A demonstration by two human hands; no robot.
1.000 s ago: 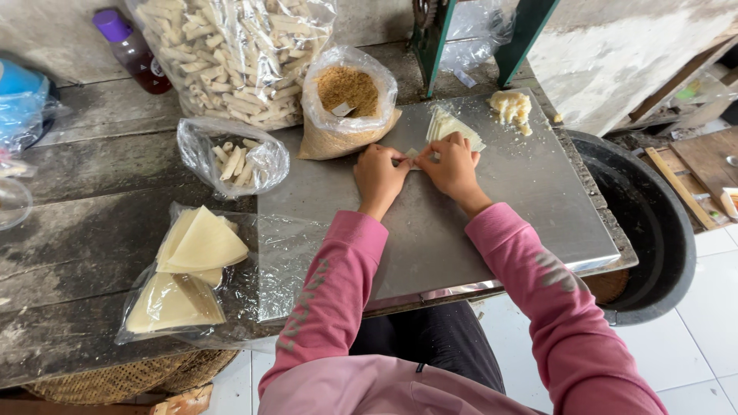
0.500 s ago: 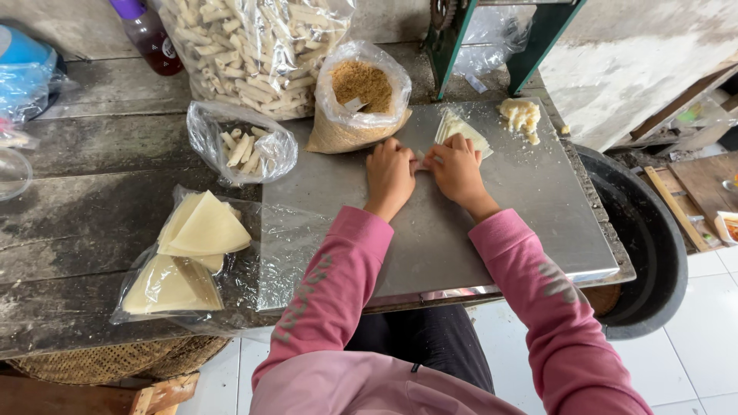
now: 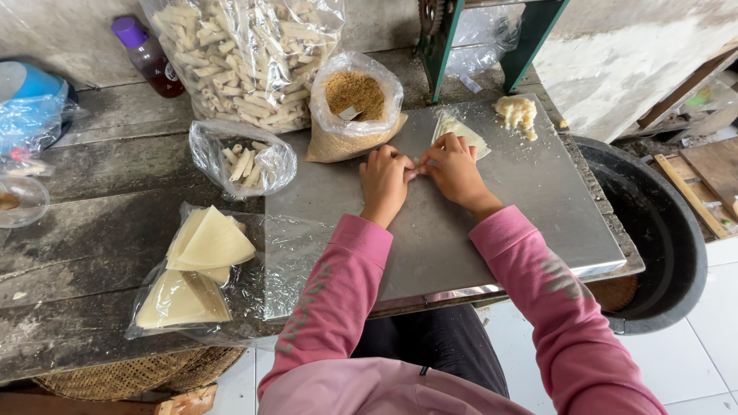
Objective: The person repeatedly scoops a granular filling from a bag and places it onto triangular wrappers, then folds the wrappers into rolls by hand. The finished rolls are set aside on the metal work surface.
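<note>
Both hands meet at the back of a steel tray [image 3: 523, 207]. My left hand [image 3: 384, 182] and my right hand [image 3: 453, 169] curl their fingers over a thin pale pastry sheet [image 3: 467, 134], pressing it against the metal. Only the sheet's far corner shows beyond my right knuckles. A lump of pale crumbly filling [image 3: 516, 113] lies on the tray just past my right hand. An open plastic bag of brown crumbs [image 3: 352, 101] stands right behind my left hand.
A big bag of rolled pastry sticks [image 3: 242, 50], a small bag with several rolls [image 3: 244, 163] and a bag of triangular pastry sheets [image 3: 196, 269] lie to the left on the wooden table [image 3: 92, 223]. A dark bottle [image 3: 147, 58] stands behind. A black tub [image 3: 653, 230] sits at right.
Both hands stay together on the pastry sheet, with small finger movements. The camera has shifted slightly, so the view sits a little lower and closer.
</note>
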